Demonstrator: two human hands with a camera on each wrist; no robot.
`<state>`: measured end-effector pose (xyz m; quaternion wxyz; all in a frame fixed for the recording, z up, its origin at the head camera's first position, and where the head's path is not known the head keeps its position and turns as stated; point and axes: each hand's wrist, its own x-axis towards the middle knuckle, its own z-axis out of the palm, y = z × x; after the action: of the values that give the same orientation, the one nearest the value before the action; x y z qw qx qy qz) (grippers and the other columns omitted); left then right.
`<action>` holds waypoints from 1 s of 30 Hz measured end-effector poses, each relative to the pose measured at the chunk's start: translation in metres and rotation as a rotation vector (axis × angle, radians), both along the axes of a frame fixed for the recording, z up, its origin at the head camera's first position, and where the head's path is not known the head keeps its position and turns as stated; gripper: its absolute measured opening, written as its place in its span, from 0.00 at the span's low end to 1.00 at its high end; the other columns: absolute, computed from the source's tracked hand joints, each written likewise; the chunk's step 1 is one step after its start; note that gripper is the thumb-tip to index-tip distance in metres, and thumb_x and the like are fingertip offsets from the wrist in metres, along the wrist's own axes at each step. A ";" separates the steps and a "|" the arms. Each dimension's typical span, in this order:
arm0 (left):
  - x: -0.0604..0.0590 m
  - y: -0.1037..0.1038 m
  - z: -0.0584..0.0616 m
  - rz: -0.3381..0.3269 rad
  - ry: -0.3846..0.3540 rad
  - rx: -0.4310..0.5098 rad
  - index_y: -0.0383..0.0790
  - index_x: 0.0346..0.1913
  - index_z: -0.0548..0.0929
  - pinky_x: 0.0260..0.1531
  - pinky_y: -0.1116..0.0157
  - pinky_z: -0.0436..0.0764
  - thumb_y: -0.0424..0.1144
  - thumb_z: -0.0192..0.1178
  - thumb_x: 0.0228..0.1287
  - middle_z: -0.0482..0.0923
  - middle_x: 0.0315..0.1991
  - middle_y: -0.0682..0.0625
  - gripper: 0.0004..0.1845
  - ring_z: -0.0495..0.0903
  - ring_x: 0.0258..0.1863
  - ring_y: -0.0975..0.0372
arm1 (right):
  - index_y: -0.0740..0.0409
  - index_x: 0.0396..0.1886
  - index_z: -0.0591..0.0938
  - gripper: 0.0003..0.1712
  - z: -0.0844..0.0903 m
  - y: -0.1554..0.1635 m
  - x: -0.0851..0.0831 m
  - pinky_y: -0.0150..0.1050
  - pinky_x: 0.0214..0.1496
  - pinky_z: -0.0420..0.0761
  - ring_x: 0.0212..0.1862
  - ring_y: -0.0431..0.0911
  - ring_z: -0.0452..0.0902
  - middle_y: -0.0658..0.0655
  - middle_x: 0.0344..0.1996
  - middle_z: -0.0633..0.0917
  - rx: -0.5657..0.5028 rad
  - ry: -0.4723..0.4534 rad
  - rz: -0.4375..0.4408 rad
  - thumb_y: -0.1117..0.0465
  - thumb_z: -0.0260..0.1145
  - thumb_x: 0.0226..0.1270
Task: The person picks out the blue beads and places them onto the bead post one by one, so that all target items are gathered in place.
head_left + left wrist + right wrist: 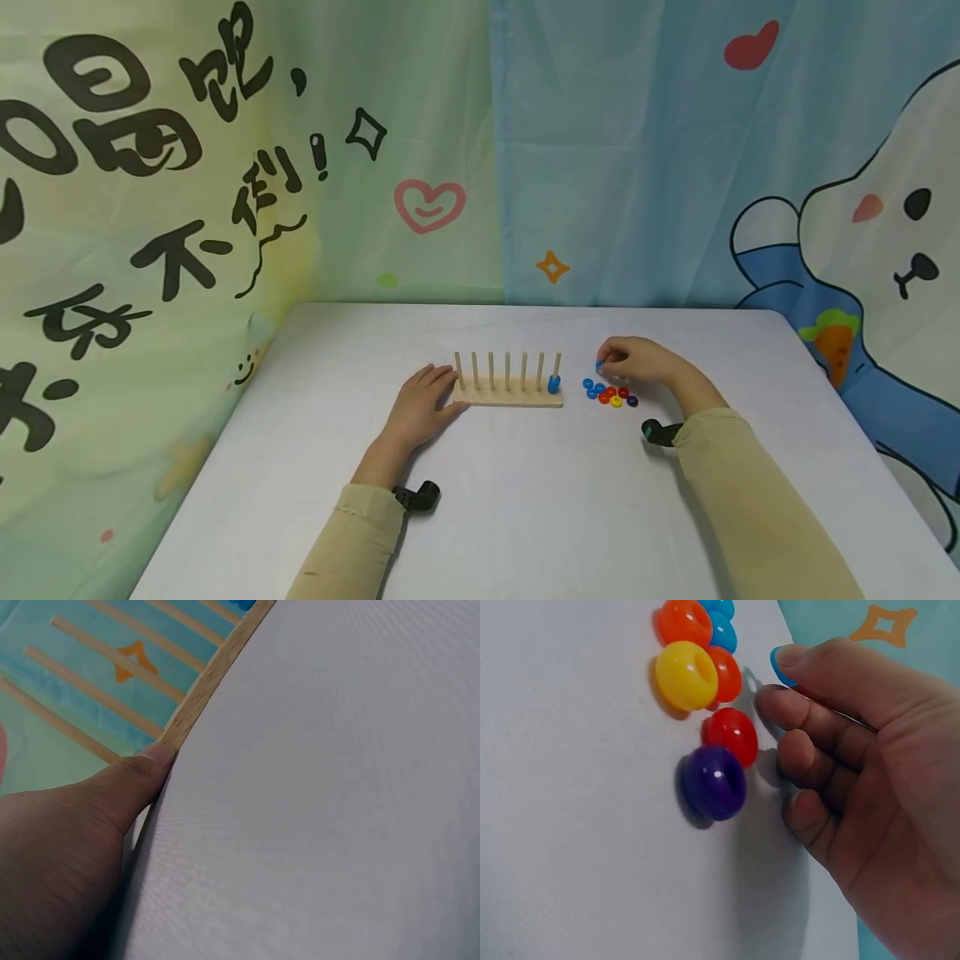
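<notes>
At the left end of the peg stand (506,401): left hand (426,407) gripping the wooden base, thumb (156,756) against the front edge. Best to brace there firmly, low down, without leaning on the nearest peg. Along the peg stand: seven upright pegs (507,367), all bare except the rightmost, with threaded blue beads (553,384) low on it. Just right of the peg stand: loose blue beads (592,393), then orange beads (603,398), a yellow bead (684,676), a red bead (733,736) and, farthest from the stand, a purple bead (714,783). Careful not to sweep these with the spare fingers; probably quick to roll. Also right of the peg stand: right hand (641,363), with a pinched blue bead (781,669) between thumb and forefinger. Wise to pinch lightly by the rim, leaving the hole uncovered, and to turn that hole upright before any approach to a peg.
</notes>
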<state>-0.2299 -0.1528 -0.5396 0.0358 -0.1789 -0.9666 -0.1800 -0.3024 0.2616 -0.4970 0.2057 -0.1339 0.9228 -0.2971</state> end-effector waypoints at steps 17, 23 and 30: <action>0.000 0.000 0.000 -0.001 0.002 0.000 0.47 0.72 0.70 0.76 0.49 0.59 0.61 0.58 0.67 0.68 0.72 0.49 0.35 0.60 0.75 0.49 | 0.53 0.51 0.80 0.11 0.048 -0.014 0.020 0.39 0.49 0.81 0.44 0.47 0.77 0.53 0.42 0.83 -0.117 0.163 0.062 0.57 0.63 0.72; 0.000 0.001 0.000 -0.003 0.016 0.007 0.46 0.71 0.71 0.75 0.48 0.60 0.60 0.58 0.67 0.69 0.72 0.48 0.34 0.61 0.75 0.48 | 0.51 0.51 0.80 0.11 0.065 -0.028 0.029 0.35 0.45 0.80 0.43 0.48 0.75 0.55 0.41 0.82 -0.213 0.192 0.092 0.55 0.63 0.73; 0.001 0.000 0.001 -0.004 0.011 0.015 0.45 0.70 0.71 0.75 0.48 0.61 0.60 0.58 0.67 0.69 0.71 0.48 0.34 0.61 0.75 0.47 | 0.53 0.51 0.81 0.12 0.080 -0.047 0.038 0.33 0.43 0.80 0.42 0.48 0.76 0.56 0.40 0.82 -0.287 0.190 0.128 0.55 0.64 0.72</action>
<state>-0.2286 -0.1525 -0.5390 0.0422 -0.1816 -0.9646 -0.1865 -0.2648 0.2151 -0.4175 0.1146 -0.2478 0.8757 -0.3982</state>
